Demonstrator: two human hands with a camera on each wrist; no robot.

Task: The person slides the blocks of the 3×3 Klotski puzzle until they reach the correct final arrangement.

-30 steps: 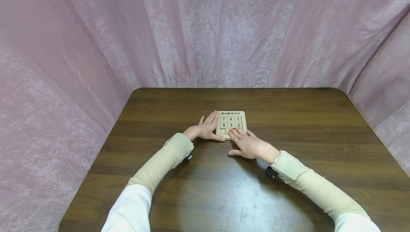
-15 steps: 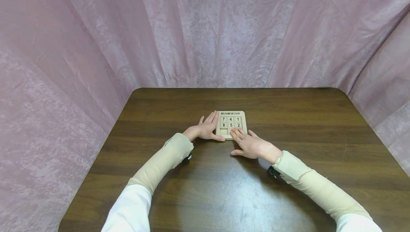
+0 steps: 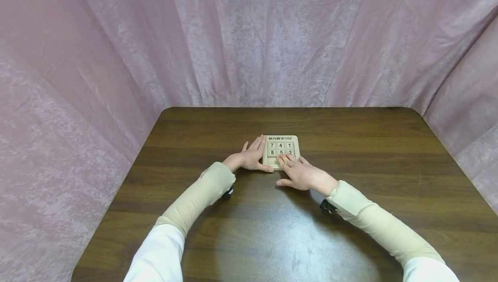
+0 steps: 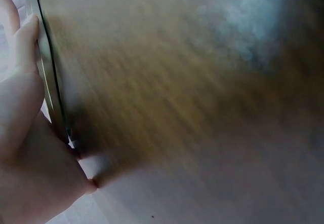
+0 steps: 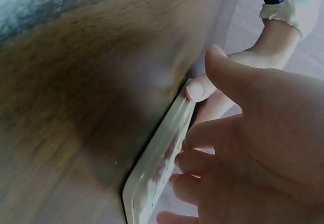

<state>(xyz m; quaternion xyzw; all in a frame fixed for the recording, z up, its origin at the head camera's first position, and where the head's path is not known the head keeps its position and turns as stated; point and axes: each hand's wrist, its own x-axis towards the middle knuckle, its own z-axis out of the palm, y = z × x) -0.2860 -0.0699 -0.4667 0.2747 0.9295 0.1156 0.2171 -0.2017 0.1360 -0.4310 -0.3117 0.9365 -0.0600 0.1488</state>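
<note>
A pale sliding number puzzle [image 3: 297,146] lies flat on the table, its printed heading on the far side. The number tiles [image 3: 280,145] read 7, 4, 1 in the far row and 8, 5, 2 in the middle one. My left hand [image 3: 250,157] braces the board's near left corner, straight fingers along the left edge and thumb [image 5: 195,90] at the near edge. With fingers extended, my right hand [image 3: 305,175] touches the tiles at the near middle, its thumb off the board. The lower left slot shows bare; the rest of the near row is mostly hidden under these fingers.
The brown wooden table [image 3: 194,126] stretches out on every side of the puzzle. A pink curtain [image 3: 249,40] hangs behind and beside it. Black wrist devices [image 3: 328,206] sit under both sleeved forearms.
My right hand shifted slightly right, then came back left and a little away from me; its fingertips now overlap the lower edge of the 5 tile. The left hand stays put.
</note>
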